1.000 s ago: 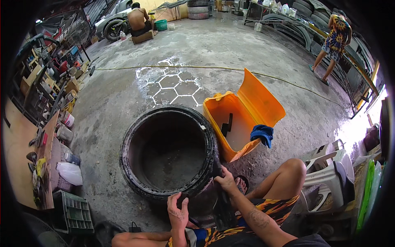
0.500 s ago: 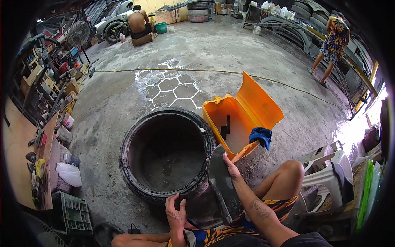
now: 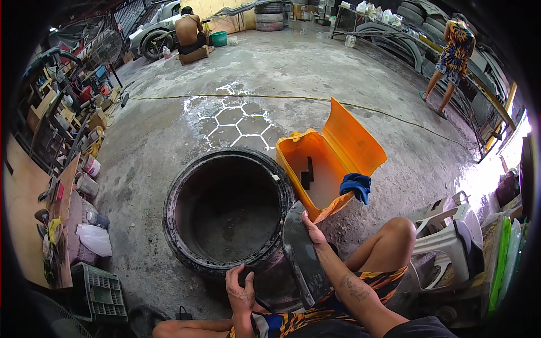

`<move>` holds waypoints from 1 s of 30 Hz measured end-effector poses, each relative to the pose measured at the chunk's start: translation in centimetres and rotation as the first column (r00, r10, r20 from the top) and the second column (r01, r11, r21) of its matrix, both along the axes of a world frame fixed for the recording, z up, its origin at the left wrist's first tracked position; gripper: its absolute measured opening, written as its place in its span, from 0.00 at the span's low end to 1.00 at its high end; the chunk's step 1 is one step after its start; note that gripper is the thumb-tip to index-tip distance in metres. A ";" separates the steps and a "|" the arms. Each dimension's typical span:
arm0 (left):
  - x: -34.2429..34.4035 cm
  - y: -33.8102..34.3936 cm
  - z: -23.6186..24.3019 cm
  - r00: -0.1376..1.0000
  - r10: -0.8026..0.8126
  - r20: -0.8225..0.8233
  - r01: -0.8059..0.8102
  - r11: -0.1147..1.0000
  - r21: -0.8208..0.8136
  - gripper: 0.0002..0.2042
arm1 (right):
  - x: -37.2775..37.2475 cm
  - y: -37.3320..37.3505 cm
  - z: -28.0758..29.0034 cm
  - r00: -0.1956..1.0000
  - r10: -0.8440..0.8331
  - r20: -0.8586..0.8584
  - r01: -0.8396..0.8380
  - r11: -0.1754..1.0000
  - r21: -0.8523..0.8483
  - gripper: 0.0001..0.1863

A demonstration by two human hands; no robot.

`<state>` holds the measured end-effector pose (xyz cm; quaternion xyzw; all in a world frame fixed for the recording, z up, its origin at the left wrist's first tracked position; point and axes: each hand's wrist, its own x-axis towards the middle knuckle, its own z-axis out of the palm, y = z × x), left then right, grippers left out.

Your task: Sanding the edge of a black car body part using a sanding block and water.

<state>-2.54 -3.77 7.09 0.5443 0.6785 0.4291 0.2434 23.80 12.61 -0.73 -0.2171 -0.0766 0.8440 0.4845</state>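
Observation:
My right hand grips the edge of a dark, glossy, curved panel. The panel is tilted upright in front of my right thigh, beside the tyre's near right side. My left hand is at the near rim of a large black tyre, its fingers curled in with the thumb close to them. A dark spot shows between thumb and fingers, but I cannot make out what it is. An orange cut-open plastic container stands beyond the panel, holding cloudy liquid and a black angular piece.
A blue cloth hangs over the container's right edge. White plastic chairs stand at right, a dark green crate at left. A yellow cord crosses the concrete floor. One person sits far left; another stands far right.
The panel in my right hand has tilted slightly, and its face catches more light. My right hand has shifted a little left and down. My left hand stays nearly still.

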 end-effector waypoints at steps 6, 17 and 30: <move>-0.2 -0.2 -0.1 1.000 -0.021 -0.021 0.022 0.999 0.035 0.16 | -0.8 -2.2 0.0 0.997 0.080 -0.011 -0.080 0.997 0.023 0.36; -0.1 0.1 0.1 1.000 -0.027 -0.008 0.027 1.000 0.009 0.16 | -3.6 -7.6 -2.3 0.987 0.147 -0.071 -0.158 0.970 -0.184 0.33; 0.1 0.1 -0.1 0.999 -0.032 -0.009 0.032 0.999 0.008 0.16 | -3.6 -7.2 -2.8 0.984 0.129 0.124 -0.094 0.962 -0.256 0.24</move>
